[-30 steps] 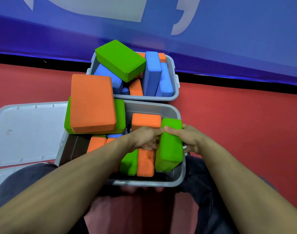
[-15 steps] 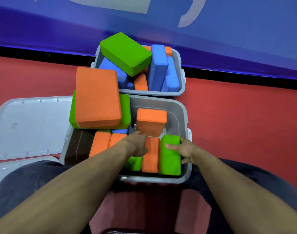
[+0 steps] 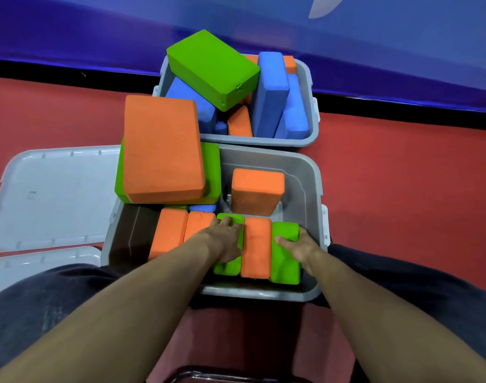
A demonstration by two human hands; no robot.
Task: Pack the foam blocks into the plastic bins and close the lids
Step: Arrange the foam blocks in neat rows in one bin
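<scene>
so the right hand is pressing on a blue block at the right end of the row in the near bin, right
Not quite: the head view shows the right hand pressing on a green block, not a blue one. It is indeed at the right end of the row in the near bin.

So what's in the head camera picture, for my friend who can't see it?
Two hands press foam blocks into the near gray bin: the left hand on a green block, the right hand on another green block. A far bin overflows with blocks, and lids lie on the left.
</scene>
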